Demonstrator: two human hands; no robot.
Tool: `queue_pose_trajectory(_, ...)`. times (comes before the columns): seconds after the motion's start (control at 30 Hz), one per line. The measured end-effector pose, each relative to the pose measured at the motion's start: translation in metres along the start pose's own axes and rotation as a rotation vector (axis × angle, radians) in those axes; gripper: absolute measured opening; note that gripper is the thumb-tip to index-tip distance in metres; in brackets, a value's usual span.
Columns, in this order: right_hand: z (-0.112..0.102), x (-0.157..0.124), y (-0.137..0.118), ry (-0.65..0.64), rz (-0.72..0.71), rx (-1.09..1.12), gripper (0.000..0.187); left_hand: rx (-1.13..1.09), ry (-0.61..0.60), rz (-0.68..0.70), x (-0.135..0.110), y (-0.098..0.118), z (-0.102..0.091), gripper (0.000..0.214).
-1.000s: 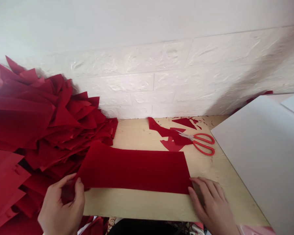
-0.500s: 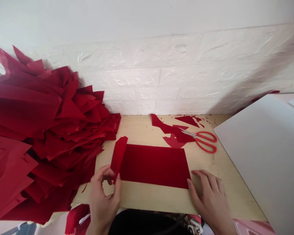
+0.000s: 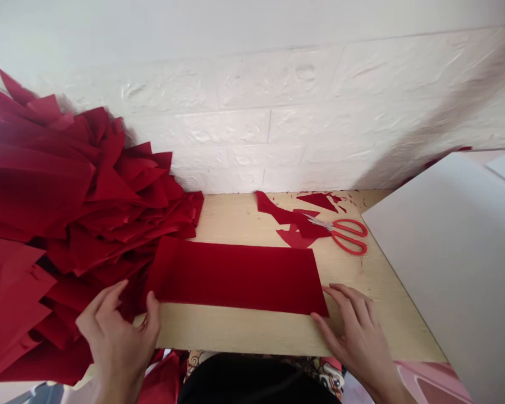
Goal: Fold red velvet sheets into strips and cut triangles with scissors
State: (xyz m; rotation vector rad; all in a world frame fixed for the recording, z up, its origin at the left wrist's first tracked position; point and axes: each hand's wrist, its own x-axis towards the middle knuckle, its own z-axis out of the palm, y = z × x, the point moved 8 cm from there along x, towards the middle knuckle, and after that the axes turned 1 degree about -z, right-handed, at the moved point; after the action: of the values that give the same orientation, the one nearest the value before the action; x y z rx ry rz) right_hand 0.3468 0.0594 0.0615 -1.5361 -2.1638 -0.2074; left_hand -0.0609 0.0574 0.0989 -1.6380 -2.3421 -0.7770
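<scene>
A long sheet of deep red velvet-like material [image 3: 235,275] lies flat on the pale wooden tabletop [image 3: 244,331]. My left hand [image 3: 118,342] is at the sheet's left end, fingers spread, with the thumb against its lower left corner. My right hand [image 3: 357,336] rests on the wood, its fingertips touching the sheet's lower right corner. Neither hand visibly grips the sheet. A large heap of cut red sheets [image 3: 76,202] rises just left of the sheet, close to my left hand.
Red-handled scissors [image 3: 345,235] lie on red offcuts [image 3: 286,216] at the back of the tabletop, among small scraps. A large white board [image 3: 454,264] stands along the right side. A white brick-textured wall [image 3: 252,112] runs behind.
The sheet's left end, held up as a flap by my left hand half a second ago, now lies flat again. My left hand has moved left, and the view has shifted slightly.
</scene>
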Motion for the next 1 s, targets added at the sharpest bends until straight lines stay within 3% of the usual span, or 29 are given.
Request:
queue_pose_trajectory(0.07, -0.003, 0.006, -0.011, -0.044, -0.132, 0.030, 0.037, 0.090, 0.020, 0.351, -0.006, 0.015, -0.002, 0.037)
queue_pose_trajectory(0.1, -0.004, 0.010, -0.017, -0.070, -0.193, 0.036, 0.035, 0.106, -0.026, 0.544, -0.012, 0.023, 0.003, 0.031)
queue_pose_trajectory(0.17, -0.004, 0.019, -0.028, -0.109, -0.303, 0.028, 0.029, 0.109, -0.219, 0.884, -0.027, 0.037, 0.019, 0.041)
queue_pose_trajectory(0.23, -0.002, 0.027, -0.038, -0.132, -0.388, 0.005, 0.026, 0.138, -0.387, 1.103, -0.037, 0.047, 0.033, 0.052)
queue_pose_trajectory(0.3, 0.001, 0.032, -0.047, -0.148, -0.432, -0.006, 0.026, 0.194, -0.495, 1.203, -0.039, 0.058, 0.046, 0.055)
queue_pose_trajectory(0.43, 0.012, 0.031, -0.052, -0.194, -0.397, 0.021, 0.026, 0.212, -0.627, 1.204, -0.036, 0.072, 0.068, 0.051)
queue_pose_trajectory(0.5, 0.017, 0.027, -0.050, -0.221, -0.357, 0.045, 0.027, 0.176, -0.595, 1.206, -0.036, 0.073, 0.074, 0.046)
queue_pose_trajectory(0.57, 0.018, 0.024, -0.048, -0.225, -0.318, 0.064, 0.029, 0.115, -0.491, 1.256, -0.038, 0.075, 0.075, 0.035)
queue_pose_trajectory(0.7, 0.017, 0.029, -0.057, -0.181, -0.279, 0.076, 0.035, 0.011, -0.284, 1.288, -0.034, 0.080, 0.068, 0.018)
queue_pose_trajectory(0.83, 0.017, 0.040, -0.079, -0.108, -0.283, 0.077, 0.041, -0.128, -0.303, 1.107, -0.018, 0.096, 0.052, 0.015)
queue_pose_trajectory(0.9, 0.018, 0.042, -0.085, -0.065, -0.299, 0.058, 0.032, -0.189, -0.320, 1.025, -0.014, 0.106, 0.042, 0.015)
queue_pose_trajectory(1.0, 0.014, 0.037, -0.084, 0.011, -0.363, 0.032, 0.020, -0.198, -0.283, 1.016, -0.022, 0.120, 0.035, 0.016)
